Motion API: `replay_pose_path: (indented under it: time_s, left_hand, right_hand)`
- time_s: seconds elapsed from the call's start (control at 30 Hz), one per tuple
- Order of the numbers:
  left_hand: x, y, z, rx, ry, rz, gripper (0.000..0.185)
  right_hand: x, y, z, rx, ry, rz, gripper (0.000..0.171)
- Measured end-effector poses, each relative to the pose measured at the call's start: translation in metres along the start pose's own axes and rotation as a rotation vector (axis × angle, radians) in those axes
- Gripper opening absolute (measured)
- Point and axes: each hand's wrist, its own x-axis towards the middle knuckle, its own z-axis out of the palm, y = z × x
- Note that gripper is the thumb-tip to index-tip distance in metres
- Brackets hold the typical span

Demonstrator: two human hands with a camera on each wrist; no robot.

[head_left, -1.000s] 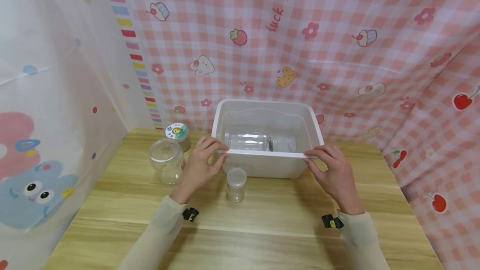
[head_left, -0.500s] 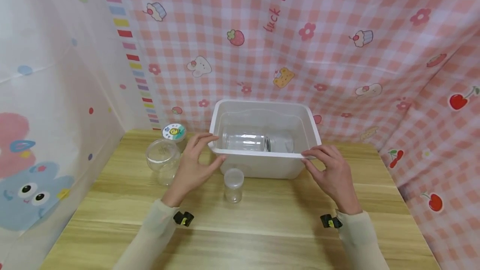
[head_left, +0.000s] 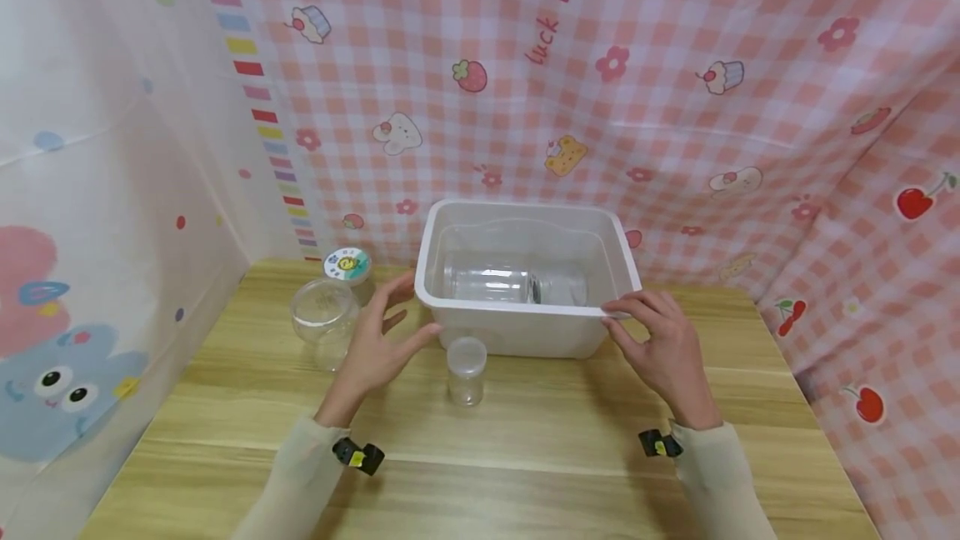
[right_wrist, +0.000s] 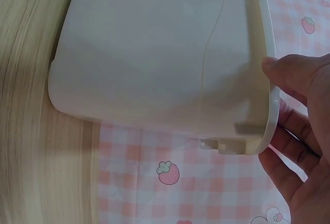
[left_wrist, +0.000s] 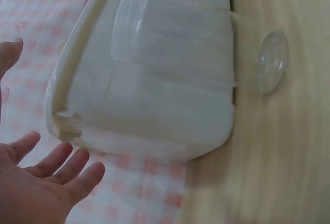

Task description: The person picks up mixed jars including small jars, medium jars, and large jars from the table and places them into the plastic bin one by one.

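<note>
A white plastic bin (head_left: 540, 333) stands against the cloth at the back of the table. My right hand (head_left: 663, 348) grips its rim at the front right corner, thumb outside and fingers over the edge, as the right wrist view also shows on the bin (right_wrist: 139, 54). Beside the front left corner, my left hand (head_left: 375, 348) is held with spread fingers and nothing in them; in the left wrist view the fingertips are just off the bin (left_wrist: 154, 100). Clear jars (head_left: 491, 283) lie on their sides inside the bin. A small clear lidded jar (head_left: 467, 377) stands upright before it.
Left of my left hand stands a round clear jar (head_left: 322, 323), partly behind the wrist. Behind it is a container with a white and green printed lid (head_left: 348, 263). Checked cloth (head_left: 510, 107) hangs right behind the bin, and more cloth hangs at both sides of the wooden table (head_left: 525, 448).
My left hand has let go of the bin's front left rim and moved left and slightly down, its fingers spreading. The right hand keeps its grip; the bin has barely shifted.
</note>
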Motion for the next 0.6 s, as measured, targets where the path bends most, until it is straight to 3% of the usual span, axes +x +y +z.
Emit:
replay_pose_path:
  time_s: [0.3,0.6]
  left_hand:
    - [-0.011,-0.02,0.002,-0.204,-0.086,-0.117,0.068]
    - [-0.018,-0.039,0.008,-0.329,-0.258,-0.08,0.062]
  right_hand:
    - [-0.001,-0.001,0.001,-0.008,-0.008,0.015,0.019]
    - [0.0,-0.001,0.0,0.006,-0.005,0.018,0.018]
